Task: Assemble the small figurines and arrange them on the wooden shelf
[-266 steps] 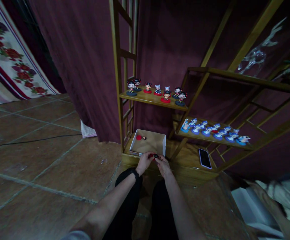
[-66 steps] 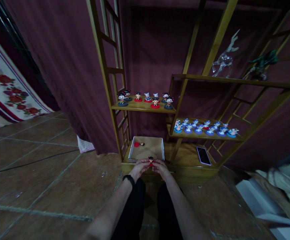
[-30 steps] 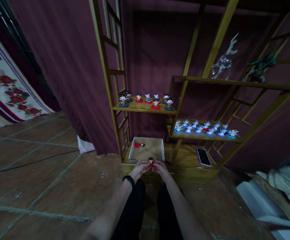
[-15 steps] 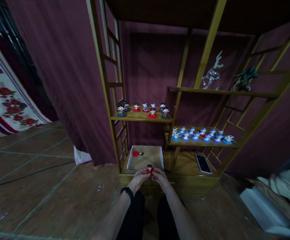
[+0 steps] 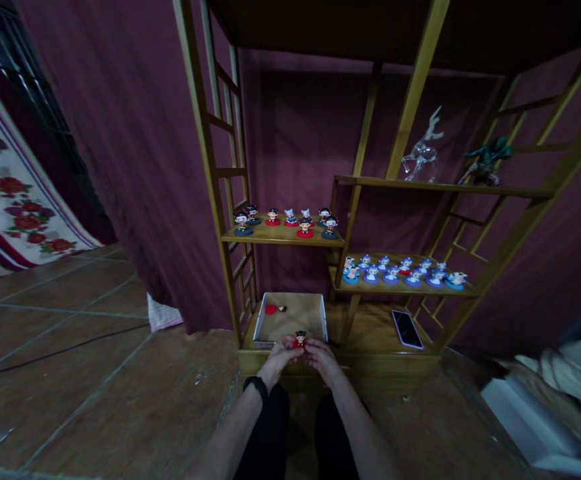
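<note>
Between my two hands, a small figurine [image 5: 300,339] with dark hair and a red base stands upright. My left hand [image 5: 284,353], with a black band at the wrist, closes on its left side. On the other side, the fingers of my right hand [image 5: 320,355] grip it too. Both hands are in front of the near edge of a shallow cardboard box [image 5: 295,325]. Inside that box lie a red disc base [image 5: 270,309] and a dark-haired figurine [image 5: 282,309] on its side.
Several figurines on bases line the left shelf [image 5: 283,237]; blue and purple ones fill the lower right shelf [image 5: 405,288]. A phone [image 5: 407,329] lies on the cabinet's bottom board. Above stand a clear deer ornament [image 5: 421,159] and a green ornament [image 5: 489,160]. A white box [image 5: 530,427] is at right.
Both hands keep hold of the figurine in nearly the same spot. The view has shifted very slightly; the things on the shelves and in the box stay put.
</note>
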The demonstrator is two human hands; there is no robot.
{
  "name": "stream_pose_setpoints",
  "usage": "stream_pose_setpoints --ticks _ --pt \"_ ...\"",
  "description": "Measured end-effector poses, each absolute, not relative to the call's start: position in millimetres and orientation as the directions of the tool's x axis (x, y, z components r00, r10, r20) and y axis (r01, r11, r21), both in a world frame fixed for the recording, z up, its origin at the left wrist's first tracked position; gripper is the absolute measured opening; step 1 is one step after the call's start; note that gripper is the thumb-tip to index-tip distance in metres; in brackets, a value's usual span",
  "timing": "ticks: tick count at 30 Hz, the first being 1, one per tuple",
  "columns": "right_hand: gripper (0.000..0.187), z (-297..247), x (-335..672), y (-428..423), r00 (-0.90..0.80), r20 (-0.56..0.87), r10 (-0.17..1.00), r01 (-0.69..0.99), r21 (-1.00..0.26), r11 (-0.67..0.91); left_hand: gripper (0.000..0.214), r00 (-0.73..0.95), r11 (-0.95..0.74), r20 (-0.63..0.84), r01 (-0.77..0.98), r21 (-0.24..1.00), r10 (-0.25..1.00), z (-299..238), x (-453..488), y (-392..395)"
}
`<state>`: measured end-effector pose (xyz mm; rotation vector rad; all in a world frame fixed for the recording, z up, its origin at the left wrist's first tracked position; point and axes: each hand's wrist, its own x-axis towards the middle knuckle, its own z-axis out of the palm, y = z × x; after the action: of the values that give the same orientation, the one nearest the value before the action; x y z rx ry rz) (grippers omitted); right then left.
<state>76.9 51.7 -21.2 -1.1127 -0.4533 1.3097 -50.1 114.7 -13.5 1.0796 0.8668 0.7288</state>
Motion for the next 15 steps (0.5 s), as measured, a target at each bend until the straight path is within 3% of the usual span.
stream_pose_setpoints --ticks 10,15 --pt "0.027 -13 77 47 0.272 -0.251 0.929 -0.500 -0.862 -0.087 0.040 0.542 0.167 -0.094 -0.087 0.982 0.835 -17 -42 117" --pt "0.028 -9 76 45 0.282 -0.260 0.924 -0.499 -0.862 -0.090 0.048 0.482 0.137 -0.064 -0.119 0.983 0.874 -25 -39 121"
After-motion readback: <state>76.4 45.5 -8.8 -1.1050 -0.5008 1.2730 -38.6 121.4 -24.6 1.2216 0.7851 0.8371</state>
